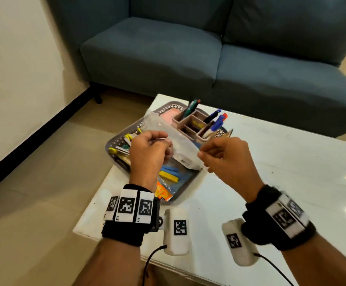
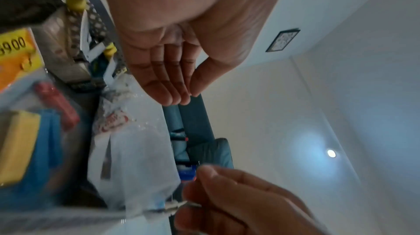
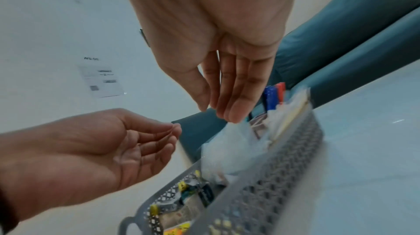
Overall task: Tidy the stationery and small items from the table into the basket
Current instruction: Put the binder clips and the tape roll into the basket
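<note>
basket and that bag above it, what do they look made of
Basket: grey moulded plastic by the look, matte, its walls pierced in a regular lattice. Bag: thin clear plastic film, probably polythene; it is see-through, crinkled and glinting.

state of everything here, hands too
left hand: loosely curled, holds nothing
right hand: fingers straight, tips just above the bag, no grip seen
clear plastic bag: crumpled, standing up out of the basket
basket: on the table, holding many items
pen organiser: upright inside the basket, pens standing in it
blue markers: capped, standing in the organiser
</note>
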